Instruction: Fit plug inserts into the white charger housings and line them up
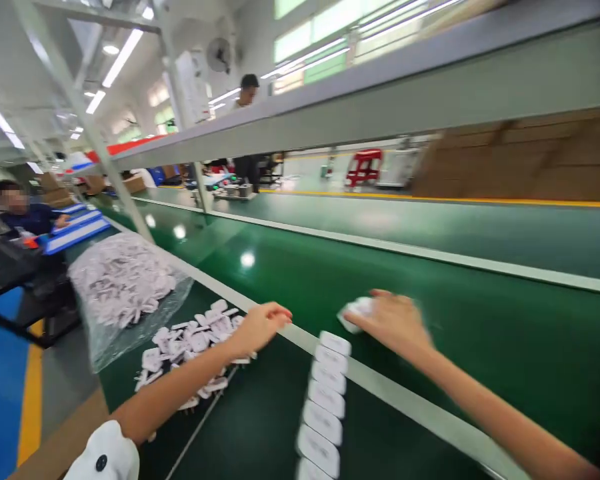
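Observation:
My right hand (395,323), slightly blurred, is over the green conveyor belt (300,273). Its fingers are closed on a white plastic piece (359,312); whether more than one is in the grip I cannot tell. Over the worktop, beside the belt's pale edge strip, my left hand (265,325) has its fingers bent together, and anything inside them is hidden. Just below and left of that hand lies a loose pile of white plastic pieces (195,343). Between my hands, a row of flat white rounded-square pieces (325,393) runs toward me, one overlapping the other.
A clear plastic bag (125,280) full of white pieces lies at the left of the worktop. A metal shelf (330,110) crosses above the belt on posts. One person (17,207) sits far left by blue trays (77,230); another (249,93) is beyond the shelf.

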{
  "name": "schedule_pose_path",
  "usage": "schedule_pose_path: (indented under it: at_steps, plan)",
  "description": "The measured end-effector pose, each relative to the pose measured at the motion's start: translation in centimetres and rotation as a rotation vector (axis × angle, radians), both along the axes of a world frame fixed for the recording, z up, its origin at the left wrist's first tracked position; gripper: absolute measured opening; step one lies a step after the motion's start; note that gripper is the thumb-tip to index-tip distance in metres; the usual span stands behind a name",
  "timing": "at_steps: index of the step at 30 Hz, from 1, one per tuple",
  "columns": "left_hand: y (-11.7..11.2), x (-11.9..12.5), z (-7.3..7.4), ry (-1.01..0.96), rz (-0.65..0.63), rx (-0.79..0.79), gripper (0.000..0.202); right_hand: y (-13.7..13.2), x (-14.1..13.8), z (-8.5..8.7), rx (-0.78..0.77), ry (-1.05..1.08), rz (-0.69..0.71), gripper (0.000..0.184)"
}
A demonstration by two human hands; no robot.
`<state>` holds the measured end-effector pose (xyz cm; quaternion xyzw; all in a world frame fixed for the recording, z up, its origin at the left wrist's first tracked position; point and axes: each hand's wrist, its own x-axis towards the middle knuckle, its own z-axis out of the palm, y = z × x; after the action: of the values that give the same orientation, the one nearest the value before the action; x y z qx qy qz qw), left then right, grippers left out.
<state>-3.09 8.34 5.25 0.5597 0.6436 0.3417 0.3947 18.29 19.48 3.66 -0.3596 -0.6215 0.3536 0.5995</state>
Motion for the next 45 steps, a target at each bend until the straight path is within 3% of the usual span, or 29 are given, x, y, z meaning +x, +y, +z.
schedule_pose_path:
  at_steps: [1,3,5,6,10,12,23,30,36,41,45]
  plan:
    - [2.4,0.7,-0.3,-0.037,-0.011,-0.052,0.026,0.7,0.1,-0.6,-0.098,-0.186,-0.065,0.024]
    - [6.6,2.6,-1.1,-0.092,-0.043,-0.166,0.029,1.8,-0.1,-1.6,-0.268,-0.47,-0.171,0.047]
    - [9.4,4.3,-1.8,-0.128,-0.082,-0.257,0.03,2.6,-0.1,-1.9,-0.368,-0.677,-0.149,0.075]
    - [10.3,4.9,-2.0,-0.14,-0.099,-0.29,0.03,3.0,0.1,-1.8,-0.393,-0.758,-0.098,0.079]
    - [11.7,5.6,-2.5,-0.152,-0.13,-0.334,0.031,4.2,2.0,0.0,-0.374,-0.963,0.182,0.05]
    - [12.3,5.5,-2.7,-0.136,-0.131,-0.322,0.032,4.7,2.8,0.6,-0.343,-1.009,0.258,0.04]
    - [17.0,2.2,-2.6,-0.024,-0.276,-0.232,0.032,6.1,-0.5,-1.4,-0.291,-1.045,0.173,0.039]
    - [18.1,-0.9,-1.6,0.016,-0.368,-0.219,0.03,7.3,-1.7,-0.9,-0.297,-1.068,0.232,0.035]
    - [18.4,-2.8,-1.8,0.046,-0.384,-0.183,0.031,7.1,-3.7,-1.2,-0.241,-1.089,0.279,0.034]
    - [17.8,-3.1,-0.9,0.098,-0.293,-0.15,0.032,6.3,-6.2,-1.2,-0.186,-1.113,0.262,0.036]
    - [14.2,-3.4,1.5,0.204,-0.097,-0.053,0.038,5.8,-4.5,1.6,-0.052,-1.11,0.378,0.05]
